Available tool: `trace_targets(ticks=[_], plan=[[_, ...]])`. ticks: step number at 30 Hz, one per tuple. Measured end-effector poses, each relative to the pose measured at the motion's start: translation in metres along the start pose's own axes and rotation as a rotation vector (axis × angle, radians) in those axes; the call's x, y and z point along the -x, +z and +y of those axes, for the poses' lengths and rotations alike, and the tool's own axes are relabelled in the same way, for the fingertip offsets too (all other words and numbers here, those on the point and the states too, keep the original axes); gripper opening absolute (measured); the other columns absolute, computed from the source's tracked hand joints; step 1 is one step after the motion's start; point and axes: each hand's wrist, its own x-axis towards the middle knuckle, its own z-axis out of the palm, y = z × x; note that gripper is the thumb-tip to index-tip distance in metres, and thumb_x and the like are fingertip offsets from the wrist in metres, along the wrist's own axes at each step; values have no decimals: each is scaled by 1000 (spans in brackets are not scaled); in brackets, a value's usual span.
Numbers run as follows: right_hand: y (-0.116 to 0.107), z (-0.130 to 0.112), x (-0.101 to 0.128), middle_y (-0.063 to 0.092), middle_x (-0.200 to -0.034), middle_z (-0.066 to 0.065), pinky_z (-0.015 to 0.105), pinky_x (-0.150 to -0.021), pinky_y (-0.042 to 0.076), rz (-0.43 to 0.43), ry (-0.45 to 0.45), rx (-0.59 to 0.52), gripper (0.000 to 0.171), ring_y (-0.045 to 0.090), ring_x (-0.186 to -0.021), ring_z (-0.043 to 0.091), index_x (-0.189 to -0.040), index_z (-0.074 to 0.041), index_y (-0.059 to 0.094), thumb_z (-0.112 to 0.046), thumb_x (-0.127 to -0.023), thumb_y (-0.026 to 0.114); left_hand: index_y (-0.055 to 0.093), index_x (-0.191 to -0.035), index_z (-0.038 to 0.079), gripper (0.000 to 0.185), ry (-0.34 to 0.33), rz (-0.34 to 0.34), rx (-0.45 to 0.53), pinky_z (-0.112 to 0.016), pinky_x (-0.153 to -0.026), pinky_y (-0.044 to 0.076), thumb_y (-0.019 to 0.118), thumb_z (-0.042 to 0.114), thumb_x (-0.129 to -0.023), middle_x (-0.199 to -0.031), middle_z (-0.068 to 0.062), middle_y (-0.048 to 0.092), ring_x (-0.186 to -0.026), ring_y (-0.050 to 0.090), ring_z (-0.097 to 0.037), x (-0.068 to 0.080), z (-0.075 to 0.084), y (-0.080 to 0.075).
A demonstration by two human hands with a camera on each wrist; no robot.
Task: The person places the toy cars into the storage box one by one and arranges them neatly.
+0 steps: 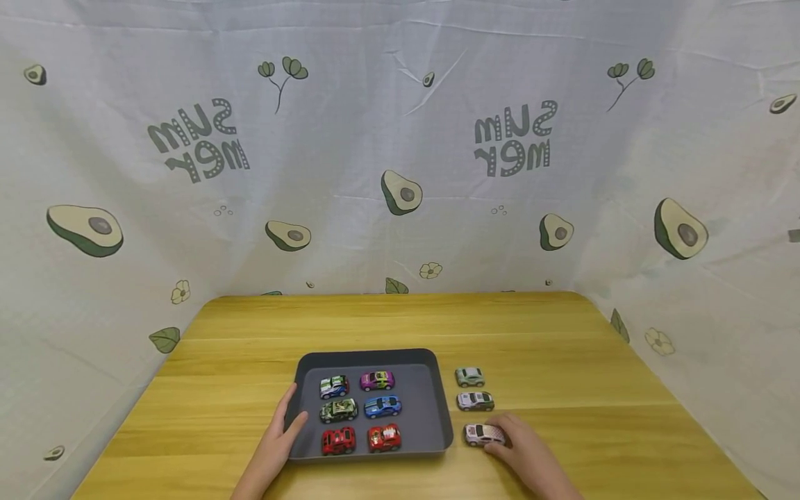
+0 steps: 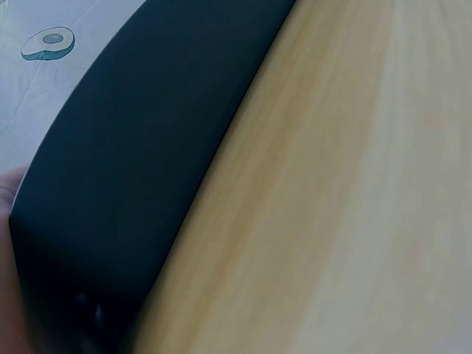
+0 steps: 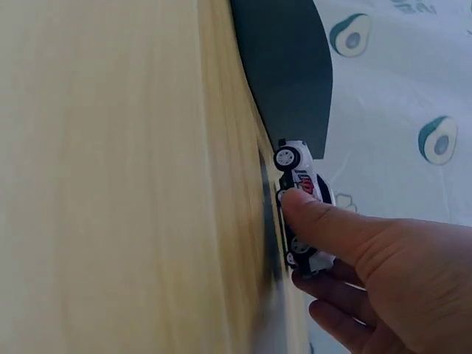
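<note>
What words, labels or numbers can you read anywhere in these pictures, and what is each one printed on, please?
"SUM MER", mirrored: backdrop cloth, left print.
"SUM MER", mirrored: backdrop cloth, right print.
Red marking on the white toy car under the right hand: too blurred to read.
Decals on cars in the tray: too small.

I see only my two bare hands and forearms. My left hand (image 1: 282, 434) and its forearm are uncovered as far as the bottom edge of the head view: no sleeve, glove, watch or ring shows. My right hand (image 1: 521, 451) is bare too, with short plain nails and no ring or strap visible in the right wrist view. The left wrist view catches only a blurred sliver of my hand.
</note>
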Motion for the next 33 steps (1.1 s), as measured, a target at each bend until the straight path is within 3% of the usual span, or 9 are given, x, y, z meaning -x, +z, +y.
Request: trace_targets(ticks=[4, 11, 15, 21, 27, 33], plan=[[-5, -3, 1, 60, -92, -4, 36, -80, 50, 5, 6, 14, 30, 58, -86, 11, -98, -11, 63, -19, -71, 73, 9, -147, 11, 68, 9, -1, 3, -66, -105, 6, 45, 36, -94, -152, -21, 3, -138, 0, -45, 0, 1, 0], [-12, -17, 6, 59, -90, -10, 33, -83, 50, 97, -49, 39, 24, 57, -87, 8, -95, -17, 64, -20, -73, 73, 9, -147, 12, 69, -2, -1, -4, -65, -106, 6, 45, 37, -94, -152, -21, 3, -137, 0, -45, 0, 0, -1], [-15, -28, 6, 59, -91, -10, 34, -83, 50, 139, -101, 48, 23, 58, -88, 9, -92, -19, 63, -19, -72, 73, 9, -147, 12, 69, -4, -3, -2, -65, -106, 6, 45, 37, -94, -152, -21, 3, -138, 0, -45, 0, 0, -1], [-14, -43, 0, 64, -94, 0, 36, -82, 51, 203, -220, 71, 28, 62, -89, 17, -94, -12, 65, -17, -68, 75, 8, -147, 12, 69, -11, -4, -2, -65, -106, 6, 45, 38, -94, -152, -21, 3, -138, 0, -45, 1, 1, -2], [-5, -55, -7, 65, -98, 3, 36, -81, 52, 195, -307, 80, 31, 63, -90, 20, -94, -10, 65, -20, -66, 75, 8, -147, 12, 69, -12, -3, -7, -65, -106, 6, 45, 38, -94, -152, -21, 3, -138, 0, -45, 1, 1, -2], [8, -64, -15, 64, -93, -2, 31, -78, 52, 138, -347, 81, 27, 62, -86, 15, -92, -11, 65, -20, -69, 74, 7, -147, 12, 70, -19, -8, 0, -65, -105, 6, 45, 39, -94, -152, -21, 2, -137, 0, -45, 0, 1, -1]])
